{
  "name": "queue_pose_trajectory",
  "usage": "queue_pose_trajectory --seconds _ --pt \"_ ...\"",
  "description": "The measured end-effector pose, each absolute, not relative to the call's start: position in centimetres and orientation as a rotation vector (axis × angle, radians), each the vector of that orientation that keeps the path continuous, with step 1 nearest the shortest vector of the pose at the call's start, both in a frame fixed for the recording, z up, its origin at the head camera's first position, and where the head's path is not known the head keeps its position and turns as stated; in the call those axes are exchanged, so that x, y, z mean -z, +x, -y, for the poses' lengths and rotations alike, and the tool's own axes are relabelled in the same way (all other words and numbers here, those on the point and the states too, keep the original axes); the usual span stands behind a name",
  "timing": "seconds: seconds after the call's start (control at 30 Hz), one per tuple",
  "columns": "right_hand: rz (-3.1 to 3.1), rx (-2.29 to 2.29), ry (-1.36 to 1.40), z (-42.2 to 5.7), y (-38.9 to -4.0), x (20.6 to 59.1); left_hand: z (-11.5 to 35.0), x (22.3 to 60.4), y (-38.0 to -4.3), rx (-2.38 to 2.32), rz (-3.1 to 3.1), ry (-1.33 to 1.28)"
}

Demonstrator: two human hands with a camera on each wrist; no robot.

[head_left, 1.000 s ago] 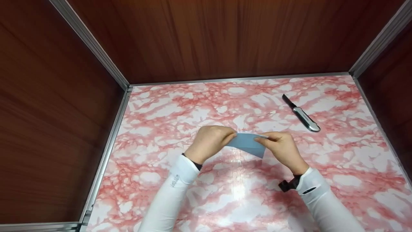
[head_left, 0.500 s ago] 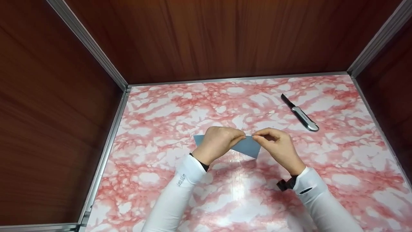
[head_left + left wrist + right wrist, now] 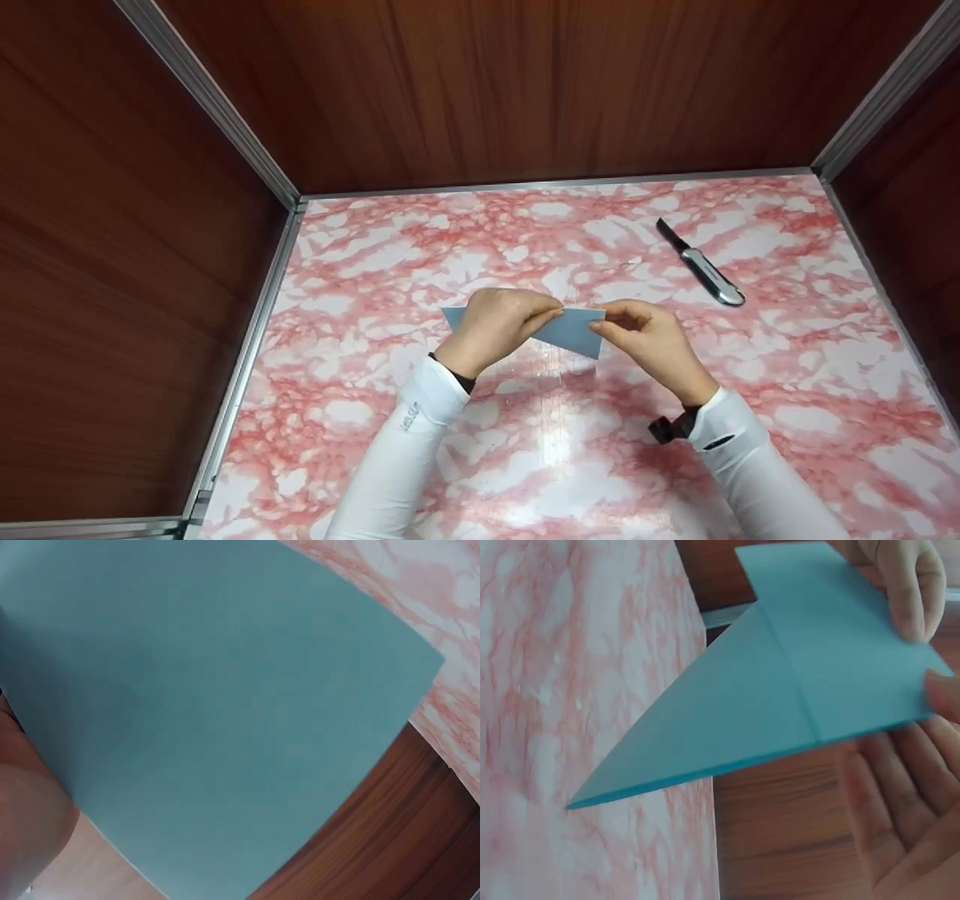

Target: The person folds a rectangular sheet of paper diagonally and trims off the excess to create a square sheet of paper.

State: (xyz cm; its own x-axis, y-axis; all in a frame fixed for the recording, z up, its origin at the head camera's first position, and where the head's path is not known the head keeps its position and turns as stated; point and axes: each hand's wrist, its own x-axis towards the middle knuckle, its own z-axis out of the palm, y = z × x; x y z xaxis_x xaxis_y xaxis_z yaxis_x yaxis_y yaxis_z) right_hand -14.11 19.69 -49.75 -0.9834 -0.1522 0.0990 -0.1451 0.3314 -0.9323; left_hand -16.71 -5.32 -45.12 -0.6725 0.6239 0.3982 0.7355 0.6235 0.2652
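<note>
A folded sheet of blue paper [image 3: 566, 330] is held up over the table between both hands. My left hand [image 3: 506, 322] pinches its upper edge near the middle, and a pointed part sticks out left behind that hand. At the right end, my right hand [image 3: 649, 337] pinches the upper corner between thumb and forefinger. In the right wrist view the paper [image 3: 780, 675] shows a crease and a long pointed flap reaching down left; the right hand's other fingers [image 3: 900, 795] spread behind it. The paper [image 3: 225, 690] fills most of the left wrist view as a broad flat face.
A utility knife [image 3: 705, 268] with its dark blade extended lies at the back right of the red-and-white marbled table [image 3: 420, 255]. Dark wood panels [image 3: 480, 90] with metal edge strips wall in the back, left and right.
The left hand shifted right along the paper's upper edge, then slightly back left. The paper's left point now shows beyond that hand. The right hand has kept its pinch, moving slightly. The knife stays put.
</note>
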Motion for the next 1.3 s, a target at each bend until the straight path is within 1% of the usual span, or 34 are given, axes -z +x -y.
queue_pose_trajectory --seconds 0.17,0.37,0.43,0.6,0.77,1.3 --pt "-2.611 1.765 -0.340 -19.5 -14.2 50.1 5.1 45.2 -16.8 0.659 2.601 -1.132" --pt "-2.652 1.780 -0.521 -18.5 -14.2 50.7 3.5 45.8 -16.3 0.636 2.606 -1.157" --pt "-2.670 1.781 -0.541 -18.3 -14.2 50.8 3.1 45.8 -16.2 0.608 2.590 -1.154" --pt "-2.627 1.844 -0.455 -18.3 -14.1 51.1 3.0 45.8 -16.1 0.595 2.590 -1.150" --pt "-2.623 1.862 -0.366 -18.7 -14.0 51.3 3.9 45.5 -16.3 0.645 2.657 -1.142" --pt "-2.626 1.895 -0.256 -19.6 -14.1 50.9 5.7 45.0 -16.7 0.618 2.685 -1.110"
